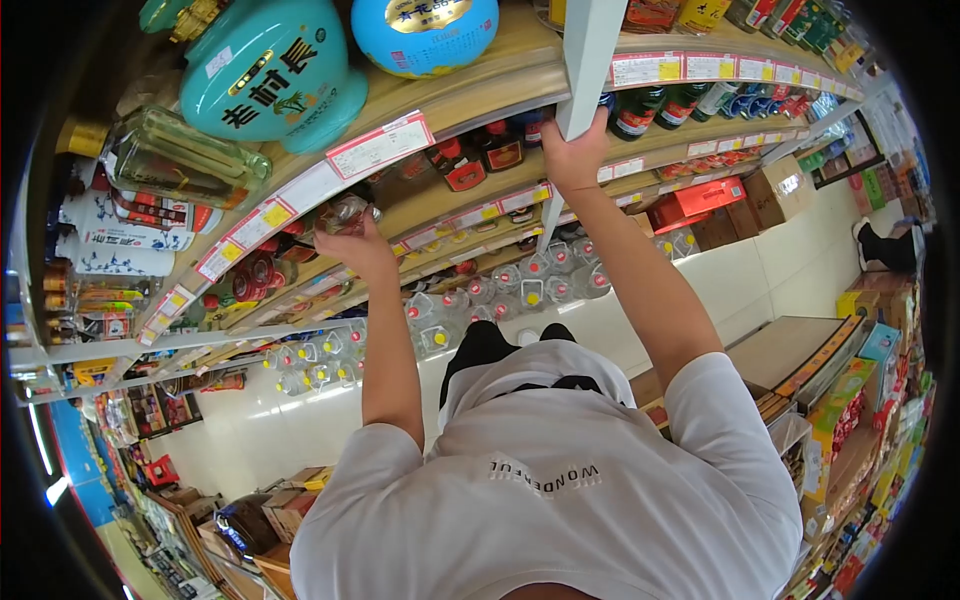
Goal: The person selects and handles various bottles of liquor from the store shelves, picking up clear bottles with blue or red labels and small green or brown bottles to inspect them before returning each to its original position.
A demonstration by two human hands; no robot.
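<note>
My left hand [358,248] reaches into a shelf below the price strip, fingers curled round a clear glass bottle [345,211], part of which is hidden. My right hand [576,152] is wrapped round the white shelf post [588,60]. Dark bottles with red labels [458,168] stand on the shelf between my hands. Above my left hand are a large turquoise bottle [265,75] with Chinese lettering and a clear rectangular bottle [185,160]. A round blue bottle [425,35] sits to their right.
Large clear jugs [530,290] with red and yellow caps line the floor under the shelves. Cardboard boxes [777,190] stand at the right end. Behind me is a low display stand [795,350]. Another person's shoe and trouser leg [888,246] show at far right.
</note>
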